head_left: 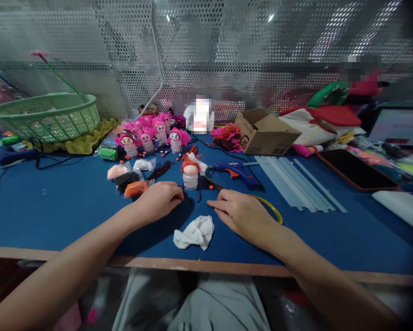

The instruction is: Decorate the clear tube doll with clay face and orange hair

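A small doll (190,177) with orange yarn hair, a blank peach face, a white bow and a ribbed white body stands mid-table. My left hand (163,198) is just left of its base, fingers curled into a pinch; whatever is between the fingertips is too small to make out. My right hand (243,214) rests on the table to the doll's right, index finger stretched toward it. Partly hidden behind that hand lie scissors with a yellow handle (273,209). A short black cord (199,195) lies between the hands. Crumpled white tissue (195,232) lies in front.
Several pink-haired dolls (175,139) stand behind. Clay packets (127,180) lie left; a blue glue gun (239,172) and translucent glue sticks (292,181) lie right. Further out are a green basket (54,117), a cardboard box (268,133) and a dark phone (356,169).
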`<action>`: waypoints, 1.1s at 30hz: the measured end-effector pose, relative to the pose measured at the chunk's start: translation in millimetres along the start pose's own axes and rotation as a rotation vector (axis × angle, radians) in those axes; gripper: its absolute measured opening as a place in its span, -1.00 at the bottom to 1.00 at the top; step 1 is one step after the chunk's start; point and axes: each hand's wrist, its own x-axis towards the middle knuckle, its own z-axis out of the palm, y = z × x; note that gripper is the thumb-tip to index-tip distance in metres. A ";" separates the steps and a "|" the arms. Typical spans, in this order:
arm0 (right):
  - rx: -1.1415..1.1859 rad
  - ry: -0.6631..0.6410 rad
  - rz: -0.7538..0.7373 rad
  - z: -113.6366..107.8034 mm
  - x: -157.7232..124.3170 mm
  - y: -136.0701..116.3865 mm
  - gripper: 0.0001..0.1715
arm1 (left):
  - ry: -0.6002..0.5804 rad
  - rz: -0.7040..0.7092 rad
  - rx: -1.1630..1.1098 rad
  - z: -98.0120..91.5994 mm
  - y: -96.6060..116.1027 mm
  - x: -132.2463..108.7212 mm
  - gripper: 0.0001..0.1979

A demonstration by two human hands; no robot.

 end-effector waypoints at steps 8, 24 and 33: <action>-0.101 -0.051 -0.015 2.8 -2.2 -1.0 -0.70 | -0.010 0.013 -0.001 1.3 -0.9 0.8 -0.84; 0.672 0.028 0.286 -8.3 1.5 2.6 -0.71 | -0.011 0.008 -0.012 2.1 -1.3 0.0 -0.85; 1.919 -0.124 0.551 -9.5 10.6 13.2 -0.81 | 0.017 0.008 -0.018 3.3 -0.8 1.0 -0.86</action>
